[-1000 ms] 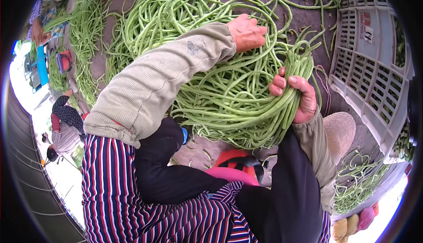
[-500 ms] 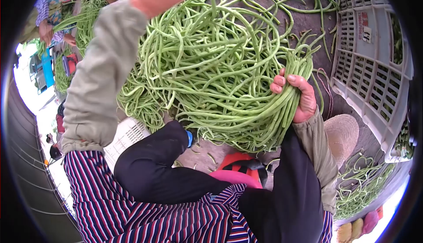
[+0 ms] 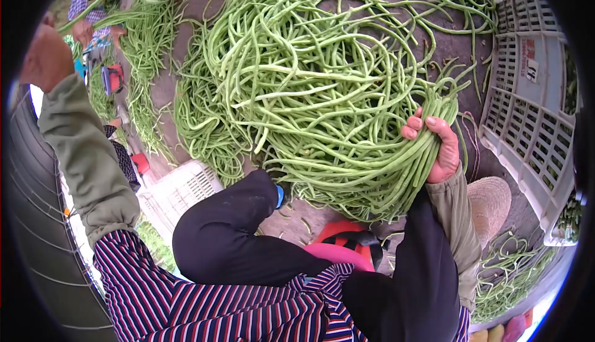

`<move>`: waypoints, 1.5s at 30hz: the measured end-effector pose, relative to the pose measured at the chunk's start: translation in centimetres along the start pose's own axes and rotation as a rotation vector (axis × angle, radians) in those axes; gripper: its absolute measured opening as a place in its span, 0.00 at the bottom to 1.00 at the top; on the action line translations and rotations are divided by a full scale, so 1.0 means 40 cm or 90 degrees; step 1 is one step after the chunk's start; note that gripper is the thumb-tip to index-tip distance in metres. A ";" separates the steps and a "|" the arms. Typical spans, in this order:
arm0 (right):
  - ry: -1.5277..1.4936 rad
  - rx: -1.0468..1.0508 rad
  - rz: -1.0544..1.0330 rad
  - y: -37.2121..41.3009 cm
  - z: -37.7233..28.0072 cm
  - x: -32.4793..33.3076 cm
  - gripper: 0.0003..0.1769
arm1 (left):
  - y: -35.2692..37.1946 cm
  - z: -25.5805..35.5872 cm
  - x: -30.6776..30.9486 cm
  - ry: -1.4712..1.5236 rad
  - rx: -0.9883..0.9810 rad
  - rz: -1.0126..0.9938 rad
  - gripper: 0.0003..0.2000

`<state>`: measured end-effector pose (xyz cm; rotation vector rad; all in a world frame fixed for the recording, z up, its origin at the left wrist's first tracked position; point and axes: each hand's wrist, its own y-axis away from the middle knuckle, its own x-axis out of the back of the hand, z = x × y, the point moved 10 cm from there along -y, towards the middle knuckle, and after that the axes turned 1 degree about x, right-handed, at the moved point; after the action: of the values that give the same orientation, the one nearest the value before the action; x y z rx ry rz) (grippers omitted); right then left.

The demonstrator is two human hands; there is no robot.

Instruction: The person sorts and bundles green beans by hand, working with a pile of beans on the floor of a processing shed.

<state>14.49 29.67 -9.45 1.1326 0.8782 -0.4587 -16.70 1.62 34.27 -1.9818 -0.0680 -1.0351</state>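
Note:
My right hand [image 3: 442, 148] is wrapped round the gathered ends of a thick bunch of long green yardlong beans [image 3: 427, 156]. From this grip the beans curve down and to the left. A big tangled heap of yardlong beans [image 3: 297, 75] lies on the ground before my knees, running into the held bunch. My left hand [image 3: 48, 57] is raised at the far left edge, well away from the heap. The dark rim of the view cuts off its fingers, so whether it holds anything is hidden.
A grey plastic crate [image 3: 527, 103] with greens inside stands at the right. Near my right forearm lies a straw hat [image 3: 489, 205]. A white crate [image 3: 180, 196] sits left of my knee. Another person's hand [image 3: 82, 33] is among beans at upper left. More beans [image 3: 514, 274] lie lower right.
My left hand has swung from above the heap out to the far left. My right hand keeps its grip on the bunch. The whole view has shifted slightly.

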 end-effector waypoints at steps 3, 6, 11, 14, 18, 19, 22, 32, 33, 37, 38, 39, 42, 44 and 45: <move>-0.001 -0.013 -0.019 -0.009 0.011 -0.017 0.12 | 0.148 0.194 -0.096 0.189 0.282 -0.103 0.10; -0.005 -0.017 -0.023 -0.005 0.012 -0.018 0.12 | 0.386 0.410 -0.275 0.487 0.527 -0.479 0.11; -0.009 -0.018 -0.005 -0.012 0.011 0.005 0.12 | 0.693 0.792 -0.328 0.887 0.856 -0.751 0.10; 0.019 -0.020 0.034 -0.017 0.011 0.031 0.12 | 0.708 0.874 -0.322 0.974 0.846 -0.743 0.10; 0.035 -0.034 0.075 -0.014 0.012 0.041 0.10 | 0.691 0.913 -0.306 0.962 0.751 -0.753 0.10; 0.034 -0.037 0.071 -0.016 0.014 0.040 0.10 | 0.678 0.918 -0.301 0.949 0.682 -0.744 0.10; 0.027 -0.036 0.060 -0.015 0.015 0.040 0.11 | 0.674 0.946 -0.276 0.927 0.576 -0.794 0.09; 0.036 -0.022 0.028 -0.005 0.010 0.013 0.22 | 0.681 0.990 -0.248 0.927 0.432 -0.827 0.08; 0.037 -0.027 0.033 -0.003 0.011 0.013 0.21 | 0.683 0.991 -0.248 0.929 0.429 -0.824 0.09; -0.019 -0.072 -0.023 -0.008 0.026 0.009 0.18 | 0.688 0.989 -0.254 0.934 0.440 -0.851 0.10; 0.013 -0.046 0.015 -0.009 0.017 0.024 0.16 | 0.698 0.985 -0.257 0.947 0.447 -0.839 0.10; 0.016 -0.044 0.009 -0.008 0.015 0.020 0.16 | 0.684 0.967 -0.263 0.943 0.442 -0.835 0.10; -0.004 -0.022 0.014 -0.003 0.008 0.016 0.12 | 0.697 0.868 -0.280 0.834 0.416 -0.881 0.10; -0.018 -0.022 -0.007 0.002 0.004 0.012 0.12 | 0.706 0.742 -0.285 0.736 0.390 -0.882 0.11; -0.030 -0.024 -0.024 0.005 0.003 0.007 0.12 | 0.742 0.660 -0.284 0.695 0.461 -0.873 0.13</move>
<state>14.83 29.66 -9.54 1.0688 0.8652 -0.4955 4.85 5.96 -0.71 -0.3198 -1.1014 -2.3263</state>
